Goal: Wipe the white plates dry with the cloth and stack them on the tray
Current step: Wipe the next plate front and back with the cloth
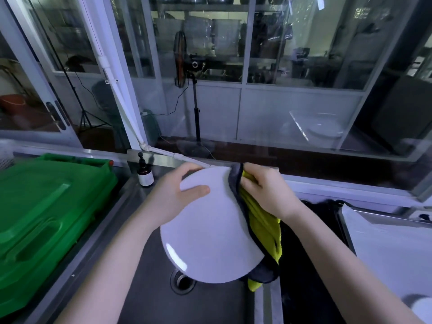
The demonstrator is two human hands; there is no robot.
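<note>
Currently, the white plate [210,228] is held tilted above the steel sink [149,288], over the drain [183,282]. Its surface is plain, glossy and round, with a small bright reflection near its lower left rim; no pattern or marks are visible.

The left hand [174,195] grips the far left edge of the plate: the thumb lies flat across the upper face, and the remaining fingers curl around the far rim, clamped on it.

The right hand [266,190] is closed on the cloth [261,228] and presses it against the right edge of the plate. The fingers are together, bunching the fabric. The cloth is yellow on one side with a dark grey side and border; it wraps the right rim and hangs down past the near edge of the plate.

A tray [392,249] with a pale lining sits to the right, apart from the plate. At its near right corner, part of a white rounded object is visible; its identity cannot be determined.

A green crate [46,213] occupies the left side. A brown pump bottle [145,173] stands at the far left corner of the sink.
</note>
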